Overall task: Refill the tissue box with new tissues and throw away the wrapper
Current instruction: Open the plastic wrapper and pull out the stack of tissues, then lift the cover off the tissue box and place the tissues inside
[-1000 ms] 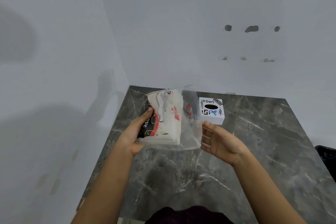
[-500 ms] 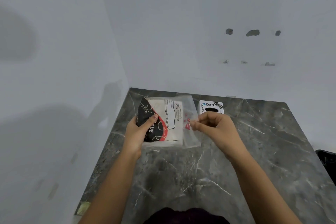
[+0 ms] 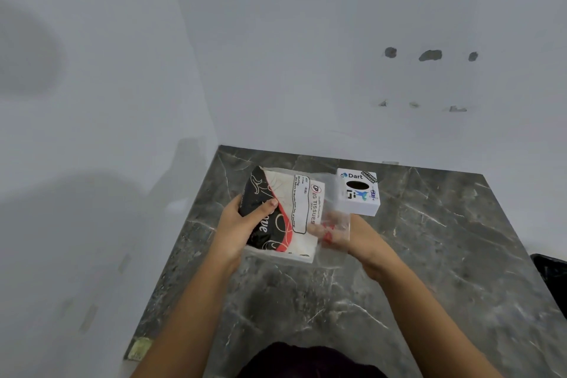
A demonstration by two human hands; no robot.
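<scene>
I hold a pack of new tissues [image 3: 302,212] in a clear plastic wrapper with black, red and white print, low over the grey marble table [image 3: 445,255]. My left hand [image 3: 242,224] grips the pack's left end, thumb on top. My right hand [image 3: 352,239] is behind the loose, clear right end of the wrapper [image 3: 336,224], fingers closed on the plastic. The white tissue box [image 3: 357,192], with a dark oval slot on top and stickers, stands on the table just beyond my right hand.
White walls meet in a corner behind the table's far left. A black object [image 3: 550,276] shows at the right edge, past the table. A small yellowish tag [image 3: 139,347] sits at the table's near left corner.
The pack has been turned flat with its print facing up and lowered toward the table. My right hand went from open beside the wrapper to gripping its loose end.
</scene>
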